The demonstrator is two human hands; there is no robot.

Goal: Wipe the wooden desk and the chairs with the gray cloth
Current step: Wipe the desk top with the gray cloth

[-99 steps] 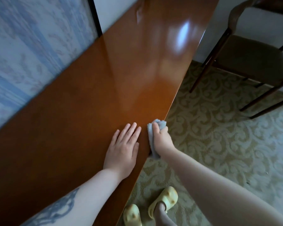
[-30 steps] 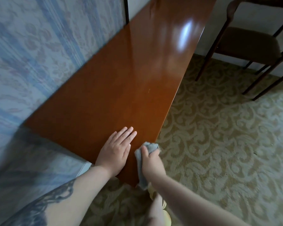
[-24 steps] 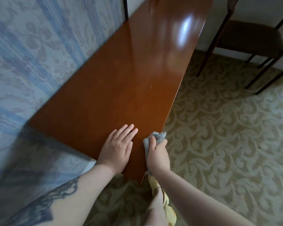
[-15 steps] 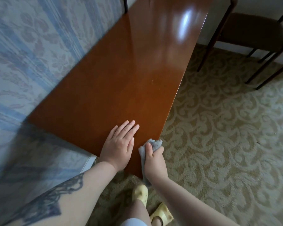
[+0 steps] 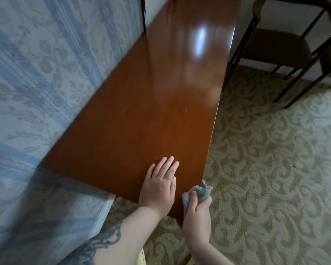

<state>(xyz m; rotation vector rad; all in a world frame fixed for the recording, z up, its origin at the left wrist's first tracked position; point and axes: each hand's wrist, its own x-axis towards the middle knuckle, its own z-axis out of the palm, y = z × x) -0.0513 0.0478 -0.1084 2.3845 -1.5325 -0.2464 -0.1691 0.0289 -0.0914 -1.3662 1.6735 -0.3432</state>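
Gray cloth (image 5: 199,193) bunched in right hand (image 5: 198,217) at wooden desk (image 5: 141,111) near corner, five o'clock, left hand (image 5: 159,186) flat, fingers straight on top, chair (image 5: 279,44) at one o'clock

My gray cloth (image 5: 199,194) meets a glossy reddish-brown desk (image 5: 141,121), blue-striped floral wallpaper (image 5: 36,73) and beige scroll-patterned carpet (image 5: 266,169).

Your wooden desk (image 5: 151,104) is glossy, smooth reddish-brown varnish throwing a bright glare patch. The gray cloth (image 5: 201,192) looks soft, fuzzy and matt. The chair (image 5: 275,44) shows dark polished wood with a dull fabric seat; the carpet (image 5: 275,169) is rough, patterned pile.
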